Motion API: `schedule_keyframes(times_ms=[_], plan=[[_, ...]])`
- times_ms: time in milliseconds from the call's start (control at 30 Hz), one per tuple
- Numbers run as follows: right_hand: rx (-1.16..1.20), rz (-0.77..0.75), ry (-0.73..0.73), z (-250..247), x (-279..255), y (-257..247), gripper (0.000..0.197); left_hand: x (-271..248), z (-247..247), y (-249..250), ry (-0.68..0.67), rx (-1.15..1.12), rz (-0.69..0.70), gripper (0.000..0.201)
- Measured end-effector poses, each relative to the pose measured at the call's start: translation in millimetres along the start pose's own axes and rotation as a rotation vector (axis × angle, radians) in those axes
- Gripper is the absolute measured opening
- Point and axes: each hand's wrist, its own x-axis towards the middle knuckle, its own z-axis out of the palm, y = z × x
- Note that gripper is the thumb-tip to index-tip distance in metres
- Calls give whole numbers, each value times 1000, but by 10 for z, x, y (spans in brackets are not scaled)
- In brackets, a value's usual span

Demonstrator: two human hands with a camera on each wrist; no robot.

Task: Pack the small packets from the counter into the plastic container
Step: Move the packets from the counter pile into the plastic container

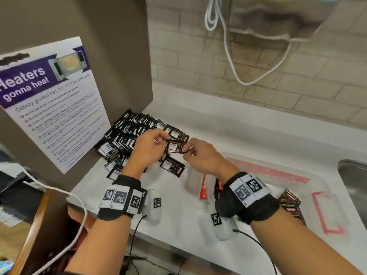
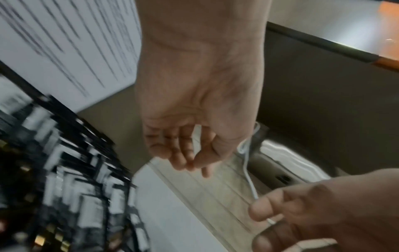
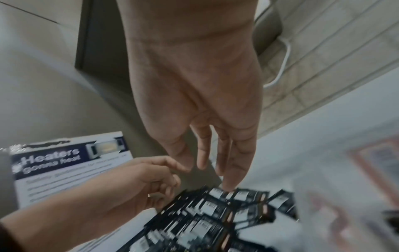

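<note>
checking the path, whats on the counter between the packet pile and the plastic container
In the head view, only bare white counter lies between the packet pile and the plastic container.

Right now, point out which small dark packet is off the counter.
The small dark packet held between the left hand and right hand. The other packets lie heaped on the white counter.

A panel (image 1: 119, 56) walled the left of the packets (image 1: 127, 133). Bare counter (image 1: 228, 128) lay open behind, the container (image 1: 317, 187) stood right.
</note>
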Motion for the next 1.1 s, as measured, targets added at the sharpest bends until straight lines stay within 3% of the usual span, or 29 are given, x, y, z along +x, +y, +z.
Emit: schedule_keyframes(times_ms=[100,200,300,400,667,800,933,1100], plan=[[-31,-48,-151,402,177,-128,27,7,-258,-424,234,123,-235,23],[-104,-84,-249,788,338,-162,41,-43,-354,-766,403,241,-567,52],[-151,-108,-268,1084,464,-158,51,-73,-349,-982,459,187,-756,80],[-173,-151,-231,1289,573,-135,56,-31,-337,-1141,496,88,-857,86],[-244,-322,28,1715,736,-90,51,148,-290,-1314,557,6,-935,77],[-342,-338,60,1765,799,-87,57,191,-216,-1431,586,-42,-926,67],[-446,-364,47,1734,843,-96,53,179,-163,-1560,639,-149,-822,43],[-544,-381,49,1740,899,-117,42,135,-72,-1589,781,-266,-686,45]])
